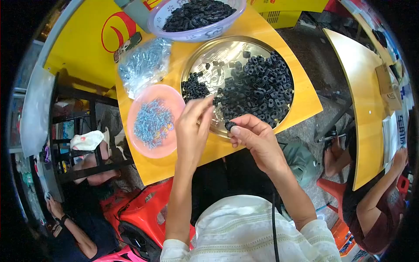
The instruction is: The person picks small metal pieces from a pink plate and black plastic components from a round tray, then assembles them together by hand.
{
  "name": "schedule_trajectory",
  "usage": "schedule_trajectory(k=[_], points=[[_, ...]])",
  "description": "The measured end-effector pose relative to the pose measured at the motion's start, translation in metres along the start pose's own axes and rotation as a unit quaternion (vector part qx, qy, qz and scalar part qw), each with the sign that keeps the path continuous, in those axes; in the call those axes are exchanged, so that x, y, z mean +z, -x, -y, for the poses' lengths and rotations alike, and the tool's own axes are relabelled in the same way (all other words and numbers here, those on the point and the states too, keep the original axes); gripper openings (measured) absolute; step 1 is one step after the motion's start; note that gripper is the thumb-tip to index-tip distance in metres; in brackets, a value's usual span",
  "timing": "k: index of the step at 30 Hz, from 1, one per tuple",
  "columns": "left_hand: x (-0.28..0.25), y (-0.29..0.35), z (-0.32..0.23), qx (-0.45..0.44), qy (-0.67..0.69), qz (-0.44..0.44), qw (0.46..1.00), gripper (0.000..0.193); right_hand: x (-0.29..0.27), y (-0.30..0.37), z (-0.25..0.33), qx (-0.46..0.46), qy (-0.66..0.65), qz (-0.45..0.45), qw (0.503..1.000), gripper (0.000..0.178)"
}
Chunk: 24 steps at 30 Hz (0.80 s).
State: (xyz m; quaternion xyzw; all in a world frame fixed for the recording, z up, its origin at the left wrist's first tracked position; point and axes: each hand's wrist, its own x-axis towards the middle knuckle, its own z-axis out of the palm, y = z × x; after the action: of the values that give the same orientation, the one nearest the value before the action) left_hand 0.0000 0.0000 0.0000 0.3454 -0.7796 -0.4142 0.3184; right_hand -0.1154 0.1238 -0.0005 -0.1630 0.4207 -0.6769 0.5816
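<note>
Yellow wood-toned and smooth, the table (pixel 305 98) carries everything in reach. Its largest load is a round, shiny gold-coloured tray (pixel 227 49). Beyond the tray stands a pale purple bowl (pixel 200 35), filled with dark pieces. A broad heap of black parts (pixel 266 83) covers the tray's right side, thinning toward the middle. Left of the tray sits a pink plate (pixel 157 90) holding a pile of small bluish pieces (pixel 152 124), and just beyond it lies a clear plastic bag (pixel 144 63) with bluish contents.

The right hand (pixel 259 139) is at the tray's near edge, thumb and forefinger pinched together on something, the other fingers curled under. The left hand (pixel 192 120) reaches over the tray's near left, fingers bent and thumb close to the forefinger (blur hides whether anything is between them, so I cannot tell). Just beyond its fingertips lies a smaller black heap (pixel 195 87). Smallest is the black piece (pixel 230 125) in the right hand's pinch.
</note>
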Motion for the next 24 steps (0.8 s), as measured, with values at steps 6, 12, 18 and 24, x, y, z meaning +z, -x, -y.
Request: schedule_trajectory(k=[6, 12, 18, 24], points=[[0.028, -0.042, 0.011, 0.128, -0.191, 0.002, 0.973, 0.017, -0.003, -0.001, 0.012, 0.003, 0.033, -0.001, 0.999, 0.016], [0.032, -0.049, 0.024, 0.147, -0.232, 0.04, 0.961, 0.016, 0.0, 0.002, 0.01, 0.004, 0.032, 0.01, 0.999, 0.015], [0.018, -0.04, 0.017, 0.111, -0.158, 0.001, 0.981, 0.014, 0.007, 0.006, 0.012, 0.009, 0.027, 0.017, 0.999, 0.015], [-0.007, 0.015, -0.006, -0.108, 0.259, -0.067, 0.958, 0.011, 0.013, 0.012, 0.014, 0.008, 0.068, 0.024, 0.997, 0.016]])
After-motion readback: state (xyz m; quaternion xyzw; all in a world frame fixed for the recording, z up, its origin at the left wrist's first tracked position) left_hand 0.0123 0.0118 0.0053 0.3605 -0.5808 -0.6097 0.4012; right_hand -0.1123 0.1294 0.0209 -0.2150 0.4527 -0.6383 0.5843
